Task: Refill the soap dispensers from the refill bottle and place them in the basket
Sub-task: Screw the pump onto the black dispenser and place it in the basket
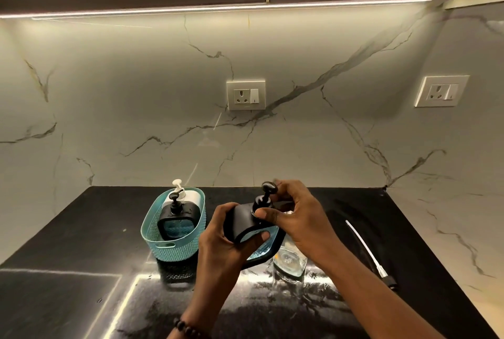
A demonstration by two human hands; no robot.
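Black soap dispenser (246, 225) with blue liquid was in both my hands, lifted off the black countertop (81, 243) and tilted. My left hand (226, 237) was wrapped around its left side, fingers (263, 236) curled over the front face, thumb on the back edge. My right hand (297, 216) was closed on the pump collar (261, 203), thumb pressed against the front of it, other fingers behind the pump head (269, 187). Left of my left hand sat the teal basket (174, 246), with another black dispenser (177, 218) upright in it and a white one (180, 192) behind that. Just under my right wrist stood a clear glass bottle (289, 261) on the counter, partly hidden by the dispenser I held; couldn't tell if it was the refill bottle. Right of my right forearm lay a loose pump tube (365, 248), white straw with a dark cap end toward me. Beaded bracelet (188, 329) was on my left wrist. Marble backsplash (136, 93) beyond my fingers, wall socket (246, 95) on it
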